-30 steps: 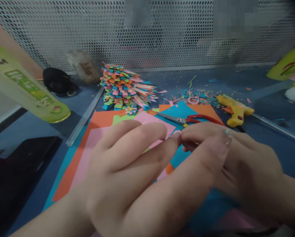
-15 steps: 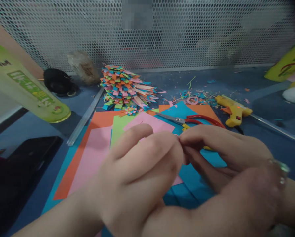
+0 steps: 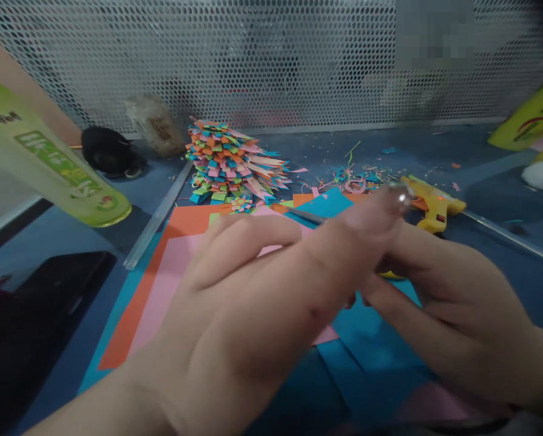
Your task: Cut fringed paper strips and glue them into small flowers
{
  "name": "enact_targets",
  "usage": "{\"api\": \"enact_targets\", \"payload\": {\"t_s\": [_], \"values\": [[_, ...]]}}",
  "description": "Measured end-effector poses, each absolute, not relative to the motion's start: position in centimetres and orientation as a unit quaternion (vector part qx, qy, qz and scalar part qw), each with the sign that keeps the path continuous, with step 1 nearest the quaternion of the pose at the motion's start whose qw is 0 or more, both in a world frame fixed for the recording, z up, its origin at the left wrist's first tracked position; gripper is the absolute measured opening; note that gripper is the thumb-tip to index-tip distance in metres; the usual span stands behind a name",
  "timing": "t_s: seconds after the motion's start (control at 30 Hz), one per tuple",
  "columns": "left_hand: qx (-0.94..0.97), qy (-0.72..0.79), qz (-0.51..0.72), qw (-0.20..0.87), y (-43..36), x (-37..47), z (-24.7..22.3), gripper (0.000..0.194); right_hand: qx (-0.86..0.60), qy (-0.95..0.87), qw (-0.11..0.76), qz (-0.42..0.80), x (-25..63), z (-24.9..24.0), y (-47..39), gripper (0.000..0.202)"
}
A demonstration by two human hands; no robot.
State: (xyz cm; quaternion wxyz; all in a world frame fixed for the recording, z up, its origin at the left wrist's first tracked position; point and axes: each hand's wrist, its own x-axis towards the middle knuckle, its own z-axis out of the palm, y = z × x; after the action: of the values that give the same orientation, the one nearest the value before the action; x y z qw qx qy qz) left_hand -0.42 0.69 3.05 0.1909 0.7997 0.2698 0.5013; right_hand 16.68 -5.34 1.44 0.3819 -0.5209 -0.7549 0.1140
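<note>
My left hand [image 3: 253, 303] is in the middle, its fingers curled in and its long-nailed thumb stretched to the right across my right fingertips. At the right, my right hand [image 3: 453, 309] has thumb and fingers pinched together behind that thumb. Whatever lies between the fingertips is hidden. Beneath both hands lie pink paper [image 3: 171, 272], orange paper [image 3: 130, 321] and blue paper [image 3: 385, 321] sheets. A pair of scissors [image 3: 305, 215] is mostly covered by my left hand. A small paper flower [image 3: 242, 204] sits just beyond the sheets.
Behind the sheets stands a cone of colourful folded paper strips [image 3: 226, 160], with paper scraps [image 3: 362, 177] beside it. A yellow glue gun [image 3: 433, 209] lies right. Left are a green bottle [image 3: 62, 163], clear stick [image 3: 157, 218] and black phone [image 3: 71, 278]. A perforated panel [image 3: 185, 54] stands behind.
My left thumb has swung up from below and now crosses in front of my right fingertips, covering most of the scissors. My right hand has shifted slightly right.
</note>
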Motion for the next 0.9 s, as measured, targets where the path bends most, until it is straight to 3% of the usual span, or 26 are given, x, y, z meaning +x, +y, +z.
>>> {"api": "enact_targets", "payload": {"t_s": [0.07,0.17,0.27,0.43,0.6,0.9], "values": [[0.830,0.248,0.474,0.157,1.0,-0.4,2.5,0.014,-0.525,-0.756,0.371,0.124,16.8,1.4,-5.4,0.009],[0.859,0.225,0.443,0.119,1.5,-0.4,1.7,0.039,-0.521,-0.760,0.368,0.127,16.9,1.4,-5.4,0.009],[0.838,0.243,0.451,0.188,1.4,-0.4,1.2,0.058,-0.522,-0.745,0.394,0.132,16.9,1.5,-5.3,0.011],[0.779,0.266,0.490,0.286,0.9,0.0,1.1,0.046,-0.523,-0.700,0.447,0.191,16.4,1.7,-5.2,0.001],[0.759,0.287,0.517,0.274,0.7,0.4,0.8,0.038,-0.498,-0.664,0.488,0.270,16.1,1.6,-5.0,0.005],[0.754,0.276,0.535,0.263,0.0,0.7,0.4,0.037,-0.522,-0.595,0.540,0.285,16.1,1.8,-4.9,0.008]]}}
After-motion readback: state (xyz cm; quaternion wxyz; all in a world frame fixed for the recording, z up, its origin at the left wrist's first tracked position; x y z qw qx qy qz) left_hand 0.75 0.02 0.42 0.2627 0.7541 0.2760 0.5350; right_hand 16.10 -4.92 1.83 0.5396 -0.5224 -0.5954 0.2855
